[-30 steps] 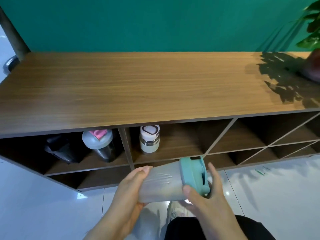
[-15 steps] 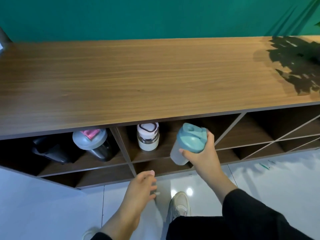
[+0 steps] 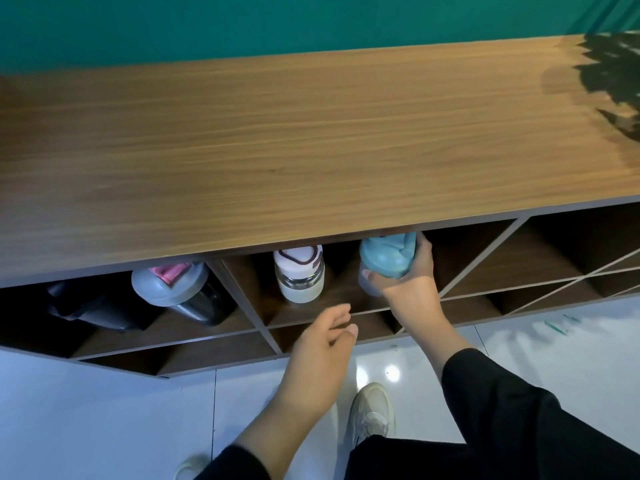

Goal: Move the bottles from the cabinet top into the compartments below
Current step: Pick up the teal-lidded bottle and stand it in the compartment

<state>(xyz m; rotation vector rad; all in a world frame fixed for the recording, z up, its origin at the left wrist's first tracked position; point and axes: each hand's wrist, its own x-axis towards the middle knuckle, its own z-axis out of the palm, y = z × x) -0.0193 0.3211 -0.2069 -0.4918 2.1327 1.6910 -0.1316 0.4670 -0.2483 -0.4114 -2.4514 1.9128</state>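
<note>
Right hand [image 3: 410,277] clamped on teal-lid bottle [image 3: 386,259] just under cabinet top [image 3: 311,150] edge; shelf room right. Left hand [image 3: 320,355] loose, empty. Bottles in compartments: four.

Teal-lidded bottle [image 3: 385,261] upright in the right hand [image 3: 410,284].
White-capped bottle [image 3: 300,274] stands to the hand's left; grey-lidded dark bottle [image 3: 180,291] leans farther left.

The cabinet top [image 3: 277,143] is matt wood with fine grain; below the cabinet, the floor tiles [image 3: 571,358] look glossy.
</note>
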